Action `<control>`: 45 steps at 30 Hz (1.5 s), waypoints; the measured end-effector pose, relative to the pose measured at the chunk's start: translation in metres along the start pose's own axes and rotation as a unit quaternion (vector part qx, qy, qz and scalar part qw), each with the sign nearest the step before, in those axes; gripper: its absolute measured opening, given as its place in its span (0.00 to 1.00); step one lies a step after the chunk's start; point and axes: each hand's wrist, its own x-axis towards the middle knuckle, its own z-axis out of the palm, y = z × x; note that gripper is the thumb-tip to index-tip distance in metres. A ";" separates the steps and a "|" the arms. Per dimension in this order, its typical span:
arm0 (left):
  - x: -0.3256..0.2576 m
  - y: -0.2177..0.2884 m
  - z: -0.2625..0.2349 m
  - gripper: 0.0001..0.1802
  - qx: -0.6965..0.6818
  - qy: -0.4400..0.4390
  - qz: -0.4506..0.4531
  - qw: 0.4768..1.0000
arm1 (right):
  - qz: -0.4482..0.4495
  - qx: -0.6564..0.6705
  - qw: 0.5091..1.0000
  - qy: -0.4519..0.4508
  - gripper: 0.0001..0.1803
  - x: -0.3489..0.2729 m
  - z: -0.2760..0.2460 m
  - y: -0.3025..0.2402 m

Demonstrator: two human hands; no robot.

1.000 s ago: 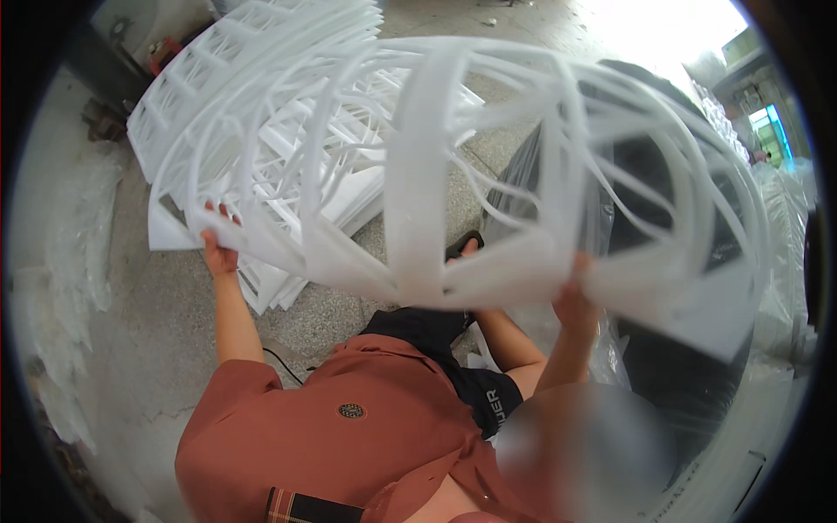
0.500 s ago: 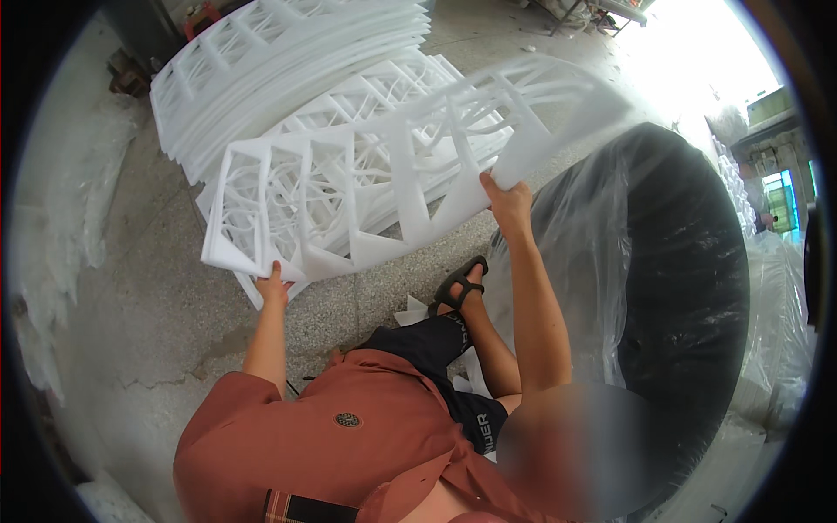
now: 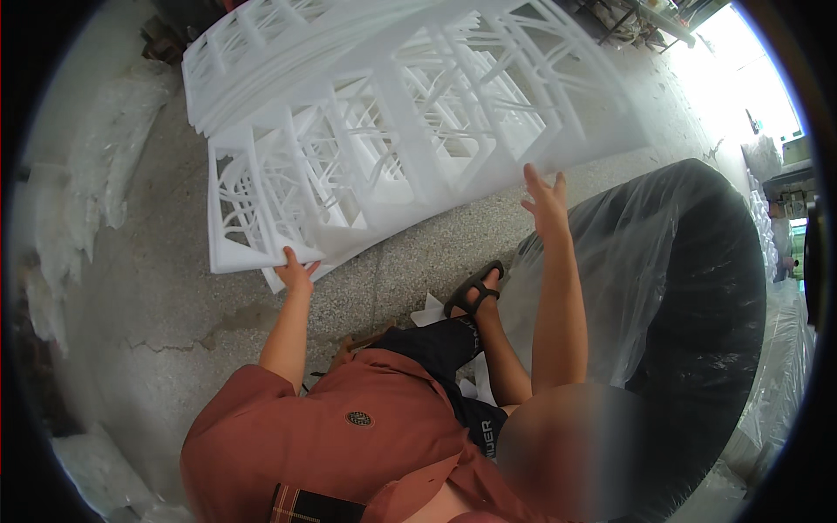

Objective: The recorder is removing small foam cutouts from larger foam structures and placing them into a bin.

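A long white foam sheet (image 3: 425,190) with cut-out openings and thin curved strips spans the upper middle, over other white sheets of the same kind. My left hand (image 3: 296,272) pinches its near left corner, thumb on top. Just off the sheet's near right edge, my right hand (image 3: 547,205) is raised with its fingers spread, holding nothing. The far right end of the sheet is blurred by motion. Through the openings, more cut foam shows beneath. Behind lies a thick stack of similar white sheets (image 3: 253,87).
A large black rounded object (image 3: 711,288), partly under clear plastic film (image 3: 602,253), stands close on my right. Crumpled plastic (image 3: 105,166) lines the left side. My sandalled foot (image 3: 475,290) rests on the speckled floor (image 3: 366,279), by white scraps. A metal-framed rack (image 3: 641,17) stands far right.
My right hand has let go of the foam sheet and opened. The sheet has swung away from me and lies lower over the others; my left hand still grips its corner.
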 end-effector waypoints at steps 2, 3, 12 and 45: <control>0.017 -0.028 0.007 0.29 -0.014 -0.025 -0.076 0.997 | -0.069 -0.111 0.991 -0.013 0.41 0.012 -0.005 0.044; 0.024 -0.040 0.010 0.29 -0.014 -0.022 -0.076 0.997 | -0.137 -0.223 0.965 -0.027 0.44 0.010 -0.008 0.059; 0.056 -0.112 0.019 0.37 -0.187 -0.016 -0.283 0.941 | -0.151 -0.337 0.913 -0.173 0.32 -0.108 -0.076 0.126; -0.343 -0.057 0.213 0.24 0.353 -0.814 0.267 0.377 | 0.065 -0.501 0.778 0.374 0.18 -0.401 -0.363 0.239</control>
